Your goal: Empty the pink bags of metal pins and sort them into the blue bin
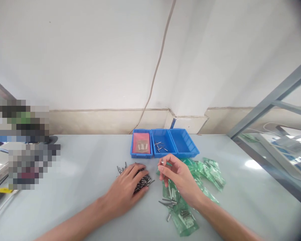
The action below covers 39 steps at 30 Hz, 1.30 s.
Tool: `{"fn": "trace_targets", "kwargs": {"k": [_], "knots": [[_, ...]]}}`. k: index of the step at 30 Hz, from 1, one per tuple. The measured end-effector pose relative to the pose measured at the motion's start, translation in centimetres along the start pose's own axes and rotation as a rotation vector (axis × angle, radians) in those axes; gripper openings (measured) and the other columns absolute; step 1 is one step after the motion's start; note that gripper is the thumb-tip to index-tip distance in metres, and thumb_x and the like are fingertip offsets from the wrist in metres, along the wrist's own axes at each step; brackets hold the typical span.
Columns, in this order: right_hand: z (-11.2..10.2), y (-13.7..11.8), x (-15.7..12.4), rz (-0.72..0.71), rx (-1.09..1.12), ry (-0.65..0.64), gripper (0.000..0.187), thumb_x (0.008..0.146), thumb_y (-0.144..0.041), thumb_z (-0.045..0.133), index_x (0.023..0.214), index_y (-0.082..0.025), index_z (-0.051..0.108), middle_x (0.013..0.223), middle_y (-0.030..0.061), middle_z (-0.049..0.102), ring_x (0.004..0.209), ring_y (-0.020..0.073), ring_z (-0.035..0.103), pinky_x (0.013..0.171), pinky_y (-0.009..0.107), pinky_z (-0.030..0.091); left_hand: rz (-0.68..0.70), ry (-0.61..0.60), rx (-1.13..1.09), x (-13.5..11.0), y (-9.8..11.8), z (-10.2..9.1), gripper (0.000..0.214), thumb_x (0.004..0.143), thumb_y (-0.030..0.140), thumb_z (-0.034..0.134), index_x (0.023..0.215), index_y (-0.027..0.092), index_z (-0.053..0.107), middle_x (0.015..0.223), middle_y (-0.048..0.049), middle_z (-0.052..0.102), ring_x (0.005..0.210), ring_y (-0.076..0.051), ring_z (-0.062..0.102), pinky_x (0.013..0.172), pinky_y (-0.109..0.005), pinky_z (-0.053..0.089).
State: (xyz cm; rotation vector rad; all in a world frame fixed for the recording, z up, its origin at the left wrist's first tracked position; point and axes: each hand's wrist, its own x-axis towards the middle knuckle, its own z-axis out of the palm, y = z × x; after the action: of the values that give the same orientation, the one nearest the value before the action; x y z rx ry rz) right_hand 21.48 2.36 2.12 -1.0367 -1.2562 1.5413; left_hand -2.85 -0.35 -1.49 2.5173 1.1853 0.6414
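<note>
My left hand [126,189] lies palm down, fingers spread, on a heap of small metal pins [143,181] on the grey table. My right hand [177,177] is raised just right of the heap and pinches one small metal pin [162,162] between thumb and forefinger. Under and beside that hand lie several green plastic bags [205,172] with pins inside, and a few loose pins [167,202] rest near the wrist.
Three blue bins stand side by side at the back: the left bin [141,153] holds a pink bag, the middle bin [163,151] a few pins, the right bin [184,144] nothing visible. A metal rack frame [271,103] stands at right. Blurred objects sit at left.
</note>
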Motion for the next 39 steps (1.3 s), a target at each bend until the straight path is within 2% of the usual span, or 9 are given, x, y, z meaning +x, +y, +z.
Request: {"fn": "trace_targets", "kwargs": {"k": [6,8,12,16,20,24,34,39], "knots": [[-0.6,1.1,-0.5,-0.197,-0.402,0.015,0.018,0.100,-0.036,0.074,0.092,-0.025,0.062,0.093,0.0015,0.062,0.078,0.0178,0.062,0.060,0.026,0.054,0.005,0.017,0.013,-0.2,-0.2,0.3,0.039,0.108,0.030,0.062,0.146,0.026,0.055,0.149,-0.0110,0.059,0.141,-0.031,0.055,0.115,-0.051,0.055],[-0.7,1.2,-0.6,-0.240,-0.473,0.003,0.013,0.101,-0.033,0.072,0.093,-0.025,0.065,0.093,0.0018,0.063,0.079,0.0181,0.062,0.060,0.026,0.053,0.005,0.020,0.017,-0.3,-0.2,0.3,0.039,0.108,0.029,0.062,0.146,0.025,0.055,0.150,-0.0109,0.058,0.141,-0.031,0.054,0.115,-0.051,0.055],[-0.6,1.1,-0.6,-0.234,-0.410,-0.020,0.012,0.104,-0.037,0.068,0.099,-0.026,0.071,0.091,0.0009,0.063,0.071,0.0160,0.062,0.060,0.026,0.054,0.007,0.031,0.026,-0.2,-0.2,0.3,0.041,0.107,0.029,0.063,0.147,0.026,0.055,0.149,-0.0100,0.060,0.141,-0.031,0.055,0.115,-0.051,0.055],[-0.6,0.9,-0.5,-0.174,-0.312,-0.010,0.022,0.107,-0.044,0.063,0.106,-0.025,0.074,0.093,0.0022,0.067,0.064,0.0139,0.062,0.058,0.027,0.054,0.011,0.030,0.026,0.1,0.0,0.1,0.040,0.106,0.028,0.064,0.145,0.025,0.057,0.148,-0.0102,0.061,0.139,-0.031,0.057,0.114,-0.051,0.056],[-0.4,0.7,-0.4,-0.111,-0.253,-0.011,0.036,0.106,-0.056,0.061,0.110,-0.023,0.074,0.089,0.0035,0.069,0.063,0.0141,0.061,0.054,0.026,0.053,0.013,0.029,0.015,0.0,0.0,0.0,0.038,0.106,0.028,0.064,0.144,0.025,0.058,0.148,-0.0104,0.061,0.140,-0.031,0.057,0.115,-0.050,0.056],[-0.2,0.5,-0.2,-0.100,-0.209,0.000,0.042,0.104,-0.063,0.063,0.110,-0.022,0.070,0.090,0.0027,0.067,0.062,0.0127,0.058,0.053,0.025,0.053,0.006,0.012,0.014,-0.2,-0.1,0.1,0.039,0.107,0.028,0.063,0.145,0.025,0.056,0.150,-0.0104,0.059,0.142,-0.031,0.055,0.116,-0.051,0.055],[-0.1,0.4,0.0,-0.111,-0.140,0.022,0.037,0.103,-0.060,0.066,0.102,-0.023,0.060,0.100,0.0028,0.065,0.065,0.0136,0.064,0.050,0.025,0.055,0.008,-0.003,0.008,-0.1,-0.1,0.1,0.039,0.108,0.029,0.062,0.147,0.025,0.055,0.149,-0.0111,0.059,0.140,-0.032,0.055,0.115,-0.053,0.055],[-0.1,0.6,0.0,-0.103,-0.174,0.027,0.033,0.102,-0.056,0.069,0.102,-0.024,0.060,0.081,-0.0019,0.061,0.063,0.0141,0.059,0.053,0.026,0.055,0.002,-0.015,0.007,-0.2,-0.1,0.1,0.039,0.108,0.030,0.062,0.146,0.025,0.055,0.149,-0.0114,0.058,0.141,-0.031,0.054,0.116,-0.053,0.054]]}}
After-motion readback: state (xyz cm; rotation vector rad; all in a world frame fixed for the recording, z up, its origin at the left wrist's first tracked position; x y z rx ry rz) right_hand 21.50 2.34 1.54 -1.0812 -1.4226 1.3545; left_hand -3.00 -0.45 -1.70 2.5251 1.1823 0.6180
